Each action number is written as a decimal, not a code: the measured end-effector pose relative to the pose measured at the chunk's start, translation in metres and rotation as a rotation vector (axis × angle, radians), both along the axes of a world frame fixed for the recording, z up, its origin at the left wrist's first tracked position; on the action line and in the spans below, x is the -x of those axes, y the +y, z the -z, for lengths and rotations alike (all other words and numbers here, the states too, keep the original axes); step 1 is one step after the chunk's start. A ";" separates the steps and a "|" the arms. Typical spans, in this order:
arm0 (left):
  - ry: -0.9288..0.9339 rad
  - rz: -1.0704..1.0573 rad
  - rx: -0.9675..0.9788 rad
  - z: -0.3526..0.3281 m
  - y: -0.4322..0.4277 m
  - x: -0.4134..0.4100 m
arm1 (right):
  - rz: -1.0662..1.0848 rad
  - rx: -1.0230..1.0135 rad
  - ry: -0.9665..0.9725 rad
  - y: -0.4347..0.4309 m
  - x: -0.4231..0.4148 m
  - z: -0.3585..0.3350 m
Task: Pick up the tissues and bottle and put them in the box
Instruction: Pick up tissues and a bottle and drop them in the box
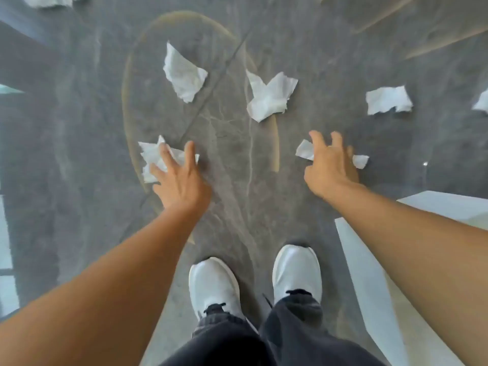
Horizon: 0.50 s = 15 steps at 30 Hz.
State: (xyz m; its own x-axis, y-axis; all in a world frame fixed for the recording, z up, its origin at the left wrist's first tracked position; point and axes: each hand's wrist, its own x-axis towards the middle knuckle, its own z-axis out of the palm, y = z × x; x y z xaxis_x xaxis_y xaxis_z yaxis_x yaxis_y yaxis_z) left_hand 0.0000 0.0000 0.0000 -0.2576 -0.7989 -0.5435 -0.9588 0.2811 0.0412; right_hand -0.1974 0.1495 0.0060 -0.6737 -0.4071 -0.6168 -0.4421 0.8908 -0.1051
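Observation:
Several crumpled white tissues lie on the grey marble floor. My left hand (pixel 179 178) reaches down with fingers spread over a tissue (pixel 151 158) at the left, its fingertips on the paper. My right hand (pixel 330 165) hovers with fingers spread over a second tissue (pixel 305 150), hiding its middle. Farther off lie a tissue (pixel 184 75), another tissue (pixel 269 97) and a third tissue (pixel 388 100). No bottle shows. A white box (pixel 369 273) stands at the right by my forearm.
My two white shoes (pixel 253 281) stand at the bottom centre. More white tissue scraps lie at the top left corner (pixel 47 0) and the right edge (pixel 482 101). A pale glassy edge runs along the left side (pixel 6 260).

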 end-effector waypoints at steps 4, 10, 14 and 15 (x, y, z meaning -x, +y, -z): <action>0.033 -0.025 0.061 0.028 -0.011 -0.001 | 0.041 0.090 0.087 0.011 0.003 0.029; 0.126 0.088 -0.164 -0.029 0.051 0.046 | 0.165 0.305 -0.108 0.037 -0.010 -0.032; 0.214 0.191 -0.288 -0.091 0.120 0.083 | 0.397 0.415 -0.057 0.079 -0.019 -0.095; 0.227 0.232 -0.316 -0.109 0.137 0.094 | 0.463 0.427 -0.024 0.095 -0.017 -0.113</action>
State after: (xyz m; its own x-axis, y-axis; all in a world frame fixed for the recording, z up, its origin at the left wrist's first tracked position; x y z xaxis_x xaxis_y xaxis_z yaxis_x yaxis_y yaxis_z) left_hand -0.0939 0.1372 0.1091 -0.5510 -0.5102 -0.6603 -0.8287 0.4273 0.3614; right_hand -0.1806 0.2449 0.1195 -0.8270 -0.2901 -0.4815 -0.0134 0.8664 -0.4991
